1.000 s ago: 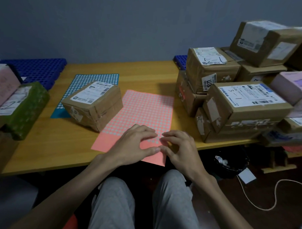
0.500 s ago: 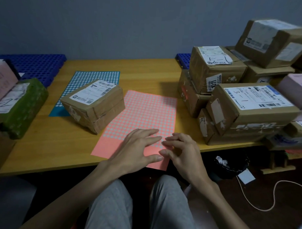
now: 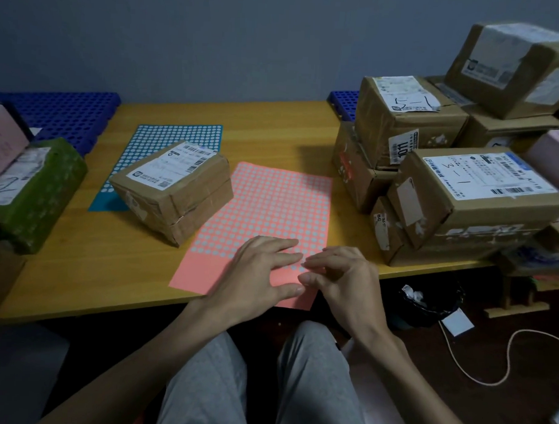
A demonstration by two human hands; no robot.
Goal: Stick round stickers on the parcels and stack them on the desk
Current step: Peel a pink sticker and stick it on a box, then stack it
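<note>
A pink sheet of round stickers (image 3: 272, 208) lies on the wooden desk (image 3: 79, 268) in front of me, its near edge over the desk's edge. My left hand (image 3: 257, 274) presses flat on the sheet's near part with straight fingers. My right hand (image 3: 342, 277) is beside it, fingers curled, fingertips at the sheet's near right corner; whether it pinches a sticker is hidden. A brown parcel (image 3: 174, 189) with a white label sits just left of the sheet, partly on a blue sticker sheet (image 3: 166, 138).
A pile of brown parcels (image 3: 456, 192) fills the desk's right side, with a pink parcel (image 3: 552, 158) at the far right. A green parcel (image 3: 38, 190) and a pink one (image 3: 1, 148) sit at left. Blue perforated mats (image 3: 66, 112) lie behind. A bin (image 3: 427, 305) and cable (image 3: 488, 362) are on the floor.
Both hands stay on the near end of the pink sheet with only slight finger movement. The camera has shifted a little, so the scene sits slightly differently in view.
</note>
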